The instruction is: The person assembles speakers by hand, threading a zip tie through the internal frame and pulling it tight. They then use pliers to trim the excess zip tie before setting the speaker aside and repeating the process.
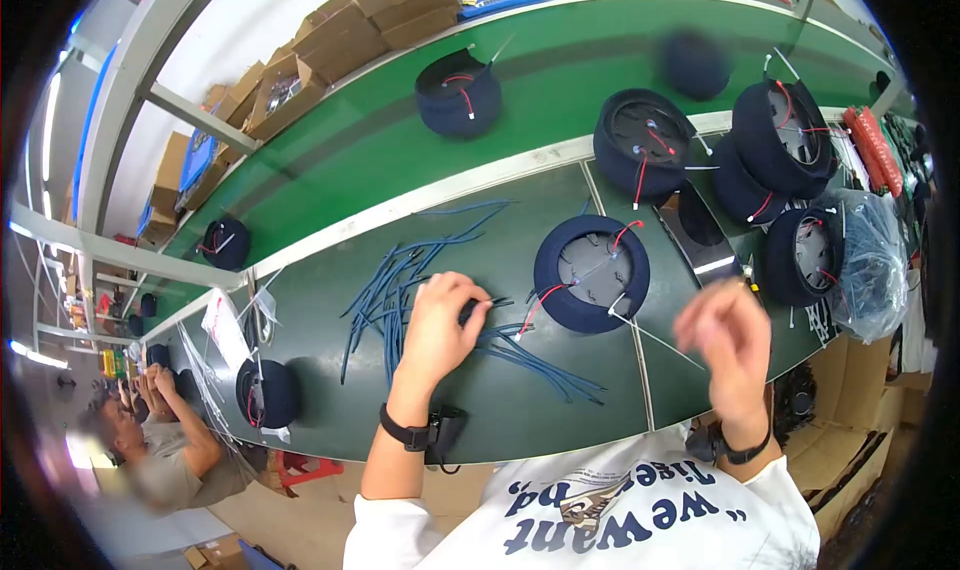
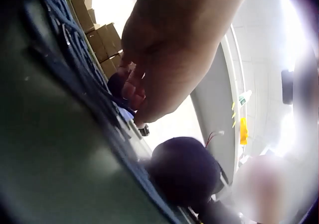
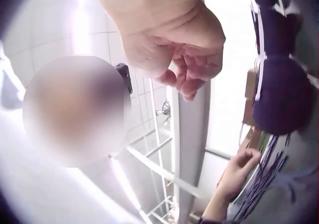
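My left hand [image 1: 440,325] is over a loose heap of blue cords [image 1: 385,305] on the dark green table, fingers bent toward the thumb. A dark patch shows between fingertips and thumb; I cannot tell whether they grip a cord. In the left wrist view, cords run close to the fingertips [image 2: 132,92]. My right hand [image 1: 730,345], blurred in the head view, is raised near the table's front edge, its fingers loosely curled around nothing. Between the hands lies a navy fabric-covered round shell [image 1: 552,280], grey inside, with red wires and a white cable tie [image 1: 660,340].
Similar navy shells [image 1: 640,160] stand at the right and on the green belt [image 1: 350,160] behind. A dark flat panel [image 1: 692,232] and a clear plastic bag [image 1: 872,255] lie on the right. Cardboard boxes [image 1: 340,35] line the back. Another person [image 1: 165,440] sits at the left.
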{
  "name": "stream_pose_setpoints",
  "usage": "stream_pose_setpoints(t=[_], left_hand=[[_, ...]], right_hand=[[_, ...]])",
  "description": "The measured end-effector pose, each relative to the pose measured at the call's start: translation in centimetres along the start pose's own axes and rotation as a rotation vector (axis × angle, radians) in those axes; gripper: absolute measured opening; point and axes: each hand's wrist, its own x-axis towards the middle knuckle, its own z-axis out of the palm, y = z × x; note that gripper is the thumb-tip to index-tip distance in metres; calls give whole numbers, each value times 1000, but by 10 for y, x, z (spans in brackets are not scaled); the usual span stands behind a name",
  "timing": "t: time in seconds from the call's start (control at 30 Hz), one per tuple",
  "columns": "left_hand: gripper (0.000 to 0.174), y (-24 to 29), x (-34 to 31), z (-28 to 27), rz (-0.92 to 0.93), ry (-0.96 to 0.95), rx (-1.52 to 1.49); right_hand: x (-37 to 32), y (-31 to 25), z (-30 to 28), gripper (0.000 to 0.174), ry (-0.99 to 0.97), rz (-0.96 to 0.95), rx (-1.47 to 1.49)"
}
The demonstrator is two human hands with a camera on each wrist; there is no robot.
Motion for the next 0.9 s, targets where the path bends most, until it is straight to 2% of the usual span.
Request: stream_pose_setpoints(t=[0.07,0.13,0.2,0.27,0.33,0.37,0.4,0.43,0.47,0.5,0.53,0.6,0.63,0.67,0.7,0.73,0.8,0.83,0.9], left_hand=[[13,-3,0,-12,-59,68,-221],[13,16,-5,-46,-131,123,-219],[10,35,-20,-56,-126,477,-531],[12,84,-26,-58,-110,662,-668],[14,95,-39,-51,60,429,-490],[14,104,-40,-38,45,442,-551],[14,114,-40,-23,27,458,-611],[12,122,-42,-7,-90,484,-735],[7,124,-43,2,-125,505,-991],[7,125,-43,8,-189,480,-1145],[7,124,-43,12,-258,453,-1298],[7,117,-37,18,-293,347,-1339],[7,115,-34,20,-309,295,-1359],[5,114,-30,20,-273,285,-1284],[4,113,-27,20,-237,275,-1207],[2,112,-24,20,-204,267,-1127],[10,107,-18,20,-71,234,-1056],[14,105,-13,19,-4,211,-1019],[34,106,0,12,130,120,-813]], right_hand=[[-13,-22,2,15,-365,194,-135],[8,-34,27,31,-836,313,-268],[10,1,55,50,-1057,311,-132],[-7,39,98,58,-820,259,72],[-7,37,132,57,-531,254,567],[-4,35,141,57,-383,243,804],[3,26,139,48,-278,183,808],[7,26,135,44,-219,100,890],[10,28,129,42,-159,17,971],[11,28,119,38,-165,40,1056],[12,24,113,34,-93,56,1034],[15,27,98,37,-36,41,972],[16,16,92,41,31,76,1054],[18,4,87,46,95,111,1135],[18,13,76,53,79,52,1131],[19,16,66,53,70,-9,1019],[17,16,51,46,66,-48,807],[16,13,51,43,56,2,691],[16,5,53,37,46,96,449]])
